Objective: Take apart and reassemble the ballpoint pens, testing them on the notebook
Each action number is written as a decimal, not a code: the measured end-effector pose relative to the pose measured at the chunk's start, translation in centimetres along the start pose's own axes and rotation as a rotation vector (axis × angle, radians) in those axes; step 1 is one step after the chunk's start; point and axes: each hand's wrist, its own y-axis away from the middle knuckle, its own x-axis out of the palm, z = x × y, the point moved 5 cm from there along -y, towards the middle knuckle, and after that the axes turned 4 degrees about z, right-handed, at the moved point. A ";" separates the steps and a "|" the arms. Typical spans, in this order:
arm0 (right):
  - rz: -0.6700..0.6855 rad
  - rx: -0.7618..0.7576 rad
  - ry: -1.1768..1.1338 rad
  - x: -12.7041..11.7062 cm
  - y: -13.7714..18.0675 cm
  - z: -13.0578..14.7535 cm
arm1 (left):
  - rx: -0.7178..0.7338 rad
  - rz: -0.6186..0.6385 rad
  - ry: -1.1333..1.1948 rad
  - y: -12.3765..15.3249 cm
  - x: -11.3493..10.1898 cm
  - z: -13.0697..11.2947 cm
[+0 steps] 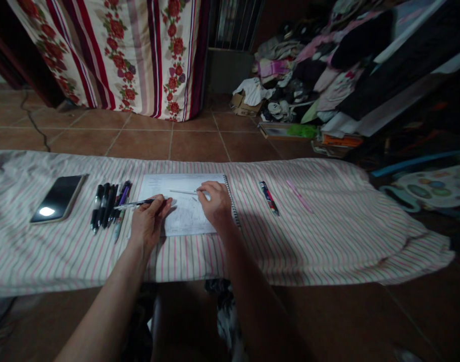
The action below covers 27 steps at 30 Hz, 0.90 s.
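1. Spiral notebook (188, 218) lying flat near the middle of a striped cloth (290, 246), wire binding along its right edge, the page carrying faint marks too small to read.
2. Left hand (149, 224) closed in a firm pinch around a black pen (137, 203), fingers low near the tip, barrel running back across the hand. Good low hold for steady control. Pen tip close to the page, though contact impossible to tell from this view.
3. Right hand (215, 202) on the notebook, fingers pressed together over the end of a slim pale straightedge (184, 191). Pinching or merely pressing: impossible to tell.
4. Best steadiness likely from the straightedge lying flat, with downward pressure from the right fingers and the pen tip angled snugly along its edge. Some risk of slipping with pressure at one end only.
5. Just left of the notebook, a bundle of pens (107, 206); farther left, a smartphone (58, 198) with a bright reflection on its screen.
6. To the right, a red-and-blue pen (268, 197) and a pink pencil (298, 196) on the cloth.
7. Beyond the cloth, a brown tile floor (139, 145), a floral curtain (120, 55) and a heap of clothes (313, 65).
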 end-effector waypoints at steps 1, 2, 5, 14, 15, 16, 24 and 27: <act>-0.004 -0.008 0.008 0.4 0.2 0.5 | -0.002 -0.002 0.004 0.0 0.0 0.0; 0.001 -0.014 0.018 0.8 0.4 1.0 | -0.004 -0.006 0.009 0.1 0.1 0.0; 0.035 -0.067 0.043 1.9 1.0 2.3 | -0.020 -0.019 0.008 0.3 0.2 0.0; 0.159 -0.101 0.134 2.8 1.6 3.4 | -0.107 -0.014 -0.014 0.6 0.5 0.4; 0.170 -0.101 0.143 2.8 1.6 3.5 | -0.113 -0.014 -0.017 0.6 0.5 0.5; 0.175 -0.102 0.150 2.8 1.7 3.5 | -0.120 -0.016 -0.020 0.6 0.4 0.5; 0.123 -0.131 0.109 2.6 1.6 3.4 | -0.167 -0.001 0.004 0.6 0.5 0.9; 0.050 -0.129 -0.011 2.2 1.3 3.6 | -0.168 0.009 0.023 0.5 0.5 1.0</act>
